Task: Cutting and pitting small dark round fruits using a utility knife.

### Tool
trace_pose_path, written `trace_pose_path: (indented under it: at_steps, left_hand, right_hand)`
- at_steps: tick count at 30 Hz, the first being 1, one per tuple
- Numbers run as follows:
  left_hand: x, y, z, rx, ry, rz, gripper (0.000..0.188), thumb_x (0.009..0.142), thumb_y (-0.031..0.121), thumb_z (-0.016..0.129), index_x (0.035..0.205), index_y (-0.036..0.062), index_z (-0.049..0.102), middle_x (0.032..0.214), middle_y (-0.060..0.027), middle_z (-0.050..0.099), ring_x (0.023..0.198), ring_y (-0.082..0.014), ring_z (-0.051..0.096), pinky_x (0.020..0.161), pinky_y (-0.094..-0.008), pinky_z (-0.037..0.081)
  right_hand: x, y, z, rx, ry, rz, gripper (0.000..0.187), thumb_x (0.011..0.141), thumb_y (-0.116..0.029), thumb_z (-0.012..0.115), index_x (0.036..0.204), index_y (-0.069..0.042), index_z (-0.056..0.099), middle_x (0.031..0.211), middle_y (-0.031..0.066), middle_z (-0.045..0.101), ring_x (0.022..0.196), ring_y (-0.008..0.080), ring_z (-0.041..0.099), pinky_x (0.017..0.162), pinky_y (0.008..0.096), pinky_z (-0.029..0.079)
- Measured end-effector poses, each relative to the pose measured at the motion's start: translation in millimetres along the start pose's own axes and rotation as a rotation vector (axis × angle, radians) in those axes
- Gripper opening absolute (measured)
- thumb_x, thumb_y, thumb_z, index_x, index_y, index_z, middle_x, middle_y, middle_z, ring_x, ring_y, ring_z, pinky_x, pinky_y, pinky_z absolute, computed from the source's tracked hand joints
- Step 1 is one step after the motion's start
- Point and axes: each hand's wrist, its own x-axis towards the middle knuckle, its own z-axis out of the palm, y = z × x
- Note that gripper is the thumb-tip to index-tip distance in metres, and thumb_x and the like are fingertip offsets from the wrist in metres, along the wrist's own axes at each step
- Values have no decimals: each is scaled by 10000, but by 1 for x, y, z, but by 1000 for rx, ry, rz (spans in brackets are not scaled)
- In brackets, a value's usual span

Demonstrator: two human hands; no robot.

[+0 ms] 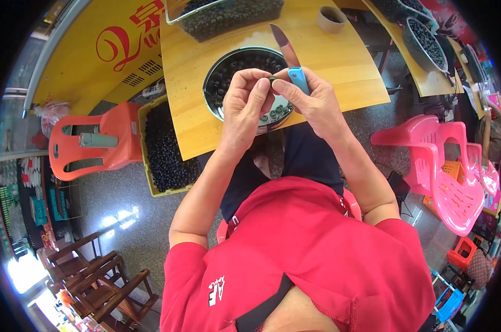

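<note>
Both hands meet over a round metal basin (208, 105), their fingertips pinching a small dark round piece (272, 80) whose kind I cannot make out. My left hand (246, 105) is closed on it with thumb and fingers. My right hand (317, 105) pinches its other side and also holds a knife (298, 79) with a blue handle. The blade points up and away from me, slanting left. Many dark round pieces (234, 66) lie in the basin's far part, and several cut-looking ones (276, 112) with pale marks lie near its front edge.
The basin stands on a wooden table (344, 72). A clear tub (228, 22) of dark pieces and a roll of tape (331, 19) are behind it. On the floor at left is a yellow crate (167, 146) of dark pieces beside an orange stool (95, 141); pink chairs (444, 166) stand right.
</note>
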Motion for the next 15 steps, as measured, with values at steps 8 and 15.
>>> trace_pose_path:
  at_steps: [8, 15]
  left_hand:
    - [-3, 4, -6, -8, -68, -12, 182, 939, 131, 594, 1075, 38, 517, 886, -15, 610, 663, -20, 471, 576, -155, 379]
    - [-7, 8, -3, 27, -8, -68, 247, 895, 136, 659, 1092, 13, 574, 916, -24, 643, 689, -22, 505, 595, -165, 402]
  right_hand:
    - [3, -13, -8, 42, -90, 29, 196, 870, -225, 694, 964, -60, 640, 734, -57, 567, 565, 5, 400, 480, 166, 280]
    - [5, -8, -11, 80, -107, 93, 193, 885, -235, 674, 952, -57, 639, 735, -43, 574, 550, 2, 396, 461, 169, 270]
